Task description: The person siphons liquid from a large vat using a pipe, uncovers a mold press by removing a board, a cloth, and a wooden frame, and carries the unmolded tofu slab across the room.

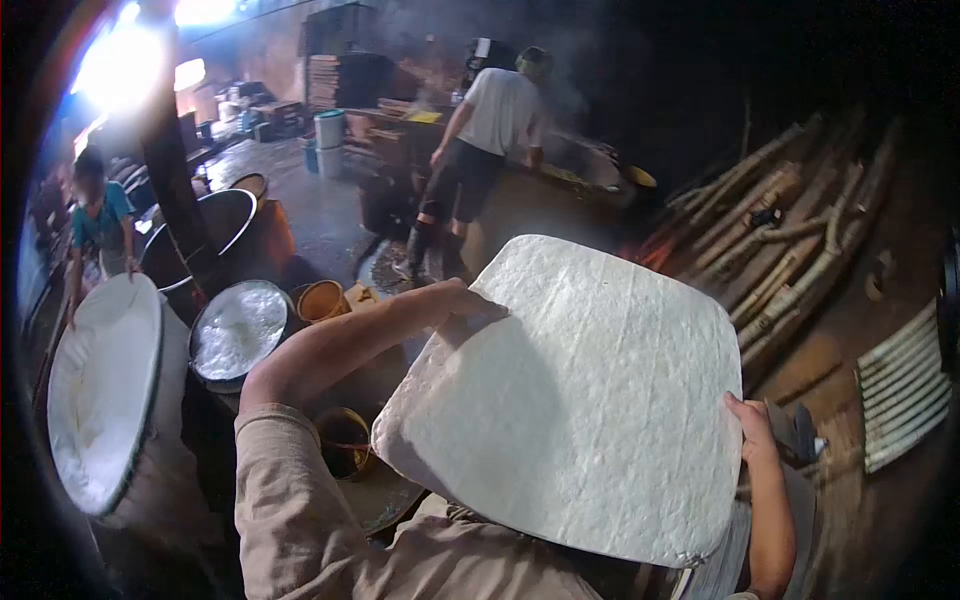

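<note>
A large, thick white slab (590, 400), which looks like pressed tofu, is held tilted in front of my body. Its surface is rough with faint straight lines, and its corners are rounded. My left hand (466, 304) grips the upper left edge, its arm reaching across the left side. On the right edge my right hand (752, 428) is closed, thumb near the top face and the other fingers mostly hidden. The slab's underside is out of sight, so I cannot tell whether a board supports it.
Left are a cloth-lined tub (105, 390), a bucket of white froth (240, 332) and a metal vat (215, 225). One person (105, 215) stands by the tub; another (495, 120) bends over a steaming cauldron (600, 170). Logs (790, 230) and a slatted rack (905, 390) lie right.
</note>
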Available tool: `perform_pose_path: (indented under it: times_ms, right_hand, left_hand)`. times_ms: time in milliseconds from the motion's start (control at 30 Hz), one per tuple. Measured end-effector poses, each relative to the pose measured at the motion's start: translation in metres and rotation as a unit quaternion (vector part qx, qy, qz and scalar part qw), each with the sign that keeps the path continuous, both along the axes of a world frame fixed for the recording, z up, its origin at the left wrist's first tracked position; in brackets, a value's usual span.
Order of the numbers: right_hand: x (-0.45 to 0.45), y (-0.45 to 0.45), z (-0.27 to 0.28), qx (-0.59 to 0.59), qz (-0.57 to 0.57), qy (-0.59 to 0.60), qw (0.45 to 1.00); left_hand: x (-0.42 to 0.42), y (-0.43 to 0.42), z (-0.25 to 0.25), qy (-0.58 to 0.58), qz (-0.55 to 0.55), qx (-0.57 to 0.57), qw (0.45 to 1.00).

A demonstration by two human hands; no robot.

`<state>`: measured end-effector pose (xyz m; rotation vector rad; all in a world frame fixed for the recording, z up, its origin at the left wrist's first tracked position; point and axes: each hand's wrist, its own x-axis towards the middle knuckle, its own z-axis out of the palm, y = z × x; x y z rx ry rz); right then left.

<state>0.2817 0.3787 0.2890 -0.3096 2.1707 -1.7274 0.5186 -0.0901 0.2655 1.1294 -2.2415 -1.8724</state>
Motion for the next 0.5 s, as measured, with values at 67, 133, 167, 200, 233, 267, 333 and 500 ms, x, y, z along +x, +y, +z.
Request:
perform_pose_path:
  times_ms: [67,133,167,200,233,267,333,500]
  right_hand:
    - [-0.036,-0.037,0.004,-0.004,0.055,0.003,0.998]
    - [-0.104,-0.092,-0.003,-0.012,0.094,-0.001,0.996]
    - [-0.125,-0.113,-0.007,-0.018,0.117,-0.003,0.993]
    - [-0.105,-0.123,-0.016,-0.025,0.126,0.006,0.992]
    - [-0.121,-0.143,-0.017,-0.027,0.142,0.011,0.989]
    - [-0.145,-0.168,-0.023,-0.024,0.158,0.005,0.987]
    - [-0.193,-0.210,-0.031,-0.016,0.185,-0.001,0.983]
    - [-0.212,-0.251,-0.060,-0.014,0.177,0.005,0.984]
  left_hand:
    - [-0.005,-0.020,0.001,-0.001,0.036,-0.010,0.999]
    - [-0.026,-0.055,-0.003,0.001,0.067,-0.015,0.998]
    - [-0.028,-0.067,-0.006,0.004,0.081,-0.017,0.997]
    - [-0.006,-0.072,-0.011,0.009,0.084,-0.023,0.996]
    - [-0.008,-0.075,-0.013,0.013,0.100,-0.026,0.995]
    - [-0.019,-0.084,-0.020,-0.011,0.132,-0.010,0.991]
    - [-0.030,-0.078,-0.005,-0.007,0.168,0.026,0.985]
    - [-0.042,-0.122,-0.049,-0.046,0.193,-0.045,0.979]
